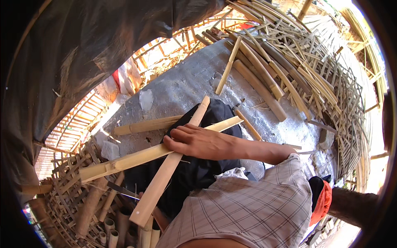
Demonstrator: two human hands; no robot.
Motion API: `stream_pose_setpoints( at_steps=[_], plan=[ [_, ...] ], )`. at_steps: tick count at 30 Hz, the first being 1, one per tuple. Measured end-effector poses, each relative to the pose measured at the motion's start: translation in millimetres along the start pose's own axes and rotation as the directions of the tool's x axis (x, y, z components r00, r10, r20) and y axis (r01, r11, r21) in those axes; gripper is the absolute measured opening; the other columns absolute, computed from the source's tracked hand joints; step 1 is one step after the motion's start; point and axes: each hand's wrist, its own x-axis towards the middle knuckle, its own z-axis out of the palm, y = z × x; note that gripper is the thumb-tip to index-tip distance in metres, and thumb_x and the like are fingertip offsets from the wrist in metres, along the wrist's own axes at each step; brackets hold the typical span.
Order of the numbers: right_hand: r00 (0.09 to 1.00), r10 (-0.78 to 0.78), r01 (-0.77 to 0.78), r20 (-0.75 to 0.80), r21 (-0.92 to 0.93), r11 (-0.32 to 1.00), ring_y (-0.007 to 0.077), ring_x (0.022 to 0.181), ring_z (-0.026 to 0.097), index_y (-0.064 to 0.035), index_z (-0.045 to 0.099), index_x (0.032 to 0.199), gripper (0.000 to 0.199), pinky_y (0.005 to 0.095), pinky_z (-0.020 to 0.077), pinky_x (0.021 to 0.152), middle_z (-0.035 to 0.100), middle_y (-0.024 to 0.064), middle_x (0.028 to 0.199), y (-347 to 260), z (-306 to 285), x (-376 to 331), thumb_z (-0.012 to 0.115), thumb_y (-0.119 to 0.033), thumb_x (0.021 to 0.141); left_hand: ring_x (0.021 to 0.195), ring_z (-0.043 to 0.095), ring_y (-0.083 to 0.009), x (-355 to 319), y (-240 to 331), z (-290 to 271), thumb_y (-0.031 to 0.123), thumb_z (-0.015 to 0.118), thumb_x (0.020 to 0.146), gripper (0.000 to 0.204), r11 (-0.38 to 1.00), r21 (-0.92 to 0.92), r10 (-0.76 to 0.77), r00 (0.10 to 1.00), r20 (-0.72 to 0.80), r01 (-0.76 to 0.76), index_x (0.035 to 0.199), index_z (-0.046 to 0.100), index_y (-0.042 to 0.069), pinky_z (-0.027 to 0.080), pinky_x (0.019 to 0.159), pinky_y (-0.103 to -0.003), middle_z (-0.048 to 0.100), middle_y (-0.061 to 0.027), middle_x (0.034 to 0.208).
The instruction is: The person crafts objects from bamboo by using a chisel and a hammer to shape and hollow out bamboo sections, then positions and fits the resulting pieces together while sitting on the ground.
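My right hand (196, 142) reaches in from the right, its fingers curled over two split bamboo pieces where they cross. One is a long pale bamboo strip (124, 162) lying left to right. The other, a smooth, flat bamboo slat (155, 190), slants from the lower left up past my fingers. Both lie over the dark cloth on my lap (219, 111). My left hand (141, 195) is mostly hidden behind the slat; a bit of skin shows at the end of a knife (122, 190) with a dark blade and shiny edge, which it appears to grip.
A grey sheet (178, 78) covers the ground ahead, with another bamboo piece (147, 125) on it. Bamboo poles (260, 89) and heaped strips (326, 87) lie at the right. Woven bamboo (62, 198) and cut tubes (112, 235) are at lower left. Dark sheeting (82, 53) hangs at upper left.
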Motion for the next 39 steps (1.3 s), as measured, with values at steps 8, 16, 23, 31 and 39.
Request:
stream_pose_setpoints(
  at_steps=[8,16,23,31,39],
  plan=[
    [0.957,-0.168,0.087,-0.236,-0.320,0.943,0.0198,0.089,0.060,-0.0125,0.049,0.128,0.040,0.0346,0.0485,0.077,0.055,0.0058,0.101,-42.8,-10.7,25.4,0.063,-0.016,0.090,0.051,0.053,-0.0161,-19.8,30.2,13.9,0.018,0.069,0.081,0.028,0.992,-0.116,0.031,0.995,-0.096,-0.042,0.065,0.055,0.000,0.041,0.045,-0.032,0.056,-0.0073,0.061],
    [0.975,0.064,-0.188,-0.212,-0.639,0.746,0.0204,0.094,0.062,-0.0186,0.050,0.129,0.038,0.0356,0.0498,0.083,0.055,0.0052,0.103,21.6,-68.3,-22.6,0.062,-0.016,0.093,0.051,0.052,-0.0161,-40.6,50.6,11.9,0.019,0.067,0.080,0.027,0.994,-0.099,0.048,0.998,-0.034,-0.051,0.066,0.055,0.000,0.041,0.044,-0.031,0.053,-0.0048,0.061],
    [0.913,0.324,-0.305,-0.249,-0.943,0.134,0.0245,0.112,0.066,-0.0216,0.048,0.153,0.056,0.0485,0.0505,0.106,0.059,0.0081,0.127,197.3,-248.8,-202.8,0.060,-0.014,0.099,0.051,0.052,-0.0163,-21.7,43.8,9.4,0.020,0.068,0.079,0.027,0.996,-0.068,0.058,0.997,-0.058,-0.062,0.065,0.054,0.001,0.042,0.045,-0.033,0.053,-0.0055,0.061],
    [-0.327,0.727,-0.806,-0.604,-0.224,-0.548,0.0438,0.132,0.056,-0.0104,0.062,0.136,0.041,0.0635,0.0394,0.112,0.056,0.0198,0.144,293.3,-286.7,-405.0,0.052,-0.033,0.103,0.051,0.052,-0.0154,-25.8,41.1,8.8,0.023,0.067,0.081,0.029,0.995,-0.063,0.079,0.995,-0.061,-0.083,0.064,0.055,0.003,0.041,0.045,-0.032,0.054,-0.0048,0.061],
    [-0.069,0.936,-0.960,-0.345,-0.233,-0.157,0.0425,0.128,0.057,-0.0058,0.054,0.127,0.043,0.0666,0.0465,0.098,0.059,0.0222,0.131,341.9,-26.1,-388.3,0.066,-0.014,0.087,0.051,0.050,-0.0148,-33.1,61.4,7.2,0.022,0.069,0.082,0.028,1.000,0.011,0.013,1.000,-0.014,-0.013,0.065,0.055,0.005,0.040,0.047,-0.032,0.053,-0.0042,0.061]
  ],
)
